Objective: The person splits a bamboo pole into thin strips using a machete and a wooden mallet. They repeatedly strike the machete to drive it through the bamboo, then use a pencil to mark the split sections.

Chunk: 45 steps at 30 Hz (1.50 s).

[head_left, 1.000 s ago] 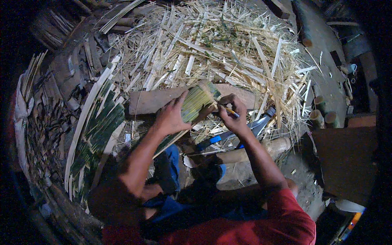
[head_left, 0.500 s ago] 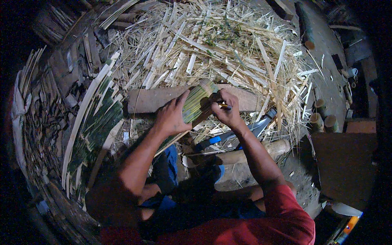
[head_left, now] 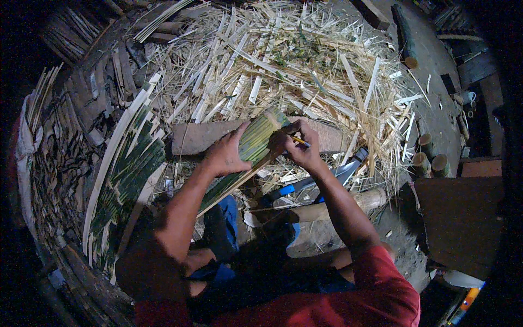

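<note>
A bundle of green and yellow bamboo strips (head_left: pixel 261 133) slants over a wooden plank (head_left: pixel 190 137). My left hand (head_left: pixel 226 155) is closed around the bundle's left side, thumb on its near face. At the bundle's right edge, near its upper end, my right hand (head_left: pixel 299 150) pinches a yellow pencil (head_left: pixel 300 141). Its point is hidden behind my fingers. The lower end of the bundle runs down past my left wrist toward my legs.
Bamboo shavings and split strips (head_left: pixel 256 60) heap up beyond the plank. Right of my knees lie a bamboo pole (head_left: pixel 359 201) and a blue-and-grey curved tool (head_left: pixel 286 190). More green strips (head_left: pixel 131 163) are stacked at left. Cut bamboo ends (head_left: pixel 440 163) stand at right.
The bundle has turned a little and more of its lower length shows. My left hand has shifted slightly left and down along it; the right still holds the pencil at its edge.
</note>
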Tool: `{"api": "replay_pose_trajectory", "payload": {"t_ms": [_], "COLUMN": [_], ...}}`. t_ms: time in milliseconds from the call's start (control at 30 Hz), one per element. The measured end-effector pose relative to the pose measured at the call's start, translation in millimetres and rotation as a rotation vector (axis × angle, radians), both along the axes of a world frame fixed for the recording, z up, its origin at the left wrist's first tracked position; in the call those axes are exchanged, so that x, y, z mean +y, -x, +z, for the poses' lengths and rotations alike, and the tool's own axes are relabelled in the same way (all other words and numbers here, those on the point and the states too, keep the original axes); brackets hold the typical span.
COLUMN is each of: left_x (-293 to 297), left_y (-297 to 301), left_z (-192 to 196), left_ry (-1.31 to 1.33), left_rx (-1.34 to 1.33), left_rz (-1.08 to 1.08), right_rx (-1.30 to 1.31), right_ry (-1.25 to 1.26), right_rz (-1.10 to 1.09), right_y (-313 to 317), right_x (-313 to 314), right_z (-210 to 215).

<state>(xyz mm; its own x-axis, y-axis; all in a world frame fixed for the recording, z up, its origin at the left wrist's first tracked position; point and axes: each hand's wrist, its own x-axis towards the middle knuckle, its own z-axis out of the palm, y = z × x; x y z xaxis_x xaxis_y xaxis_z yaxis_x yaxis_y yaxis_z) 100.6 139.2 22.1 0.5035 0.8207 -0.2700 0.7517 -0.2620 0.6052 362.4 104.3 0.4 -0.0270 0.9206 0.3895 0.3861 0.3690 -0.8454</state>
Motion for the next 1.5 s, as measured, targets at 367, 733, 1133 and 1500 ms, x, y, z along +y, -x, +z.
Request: {"api": "replay_pose_trajectory", "payload": {"t_ms": [367, 733, 1133, 1500], "left_x": [2.0, -0.2, -78.4, -77.5], "left_y": [1.1, 2.9, -25.8, -27.3], "left_z": [-2.1, -5.3, 14.7, -11.3], "left_ry": [0.014, 0.011, -0.318, -0.35], "left_rx": [-0.005, -0.073, 0.139, 0.28], "left_rz": [-0.003, -0.008, 0.017, 0.179], "right_rx": [-0.105, 0.025, 0.265, -0.069], "right_ry": [-0.107, 0.034, 0.187, -0.091], "right_rz": [0.093, -0.045, 0.05, 0.07], "right_y": [-0.3, 9.2, -26.2, -18.6], "right_x": [13.4, 5.7, -38.0, -23.6], "right_z": [2.8, 9.6, 34.6, 22.6]}}
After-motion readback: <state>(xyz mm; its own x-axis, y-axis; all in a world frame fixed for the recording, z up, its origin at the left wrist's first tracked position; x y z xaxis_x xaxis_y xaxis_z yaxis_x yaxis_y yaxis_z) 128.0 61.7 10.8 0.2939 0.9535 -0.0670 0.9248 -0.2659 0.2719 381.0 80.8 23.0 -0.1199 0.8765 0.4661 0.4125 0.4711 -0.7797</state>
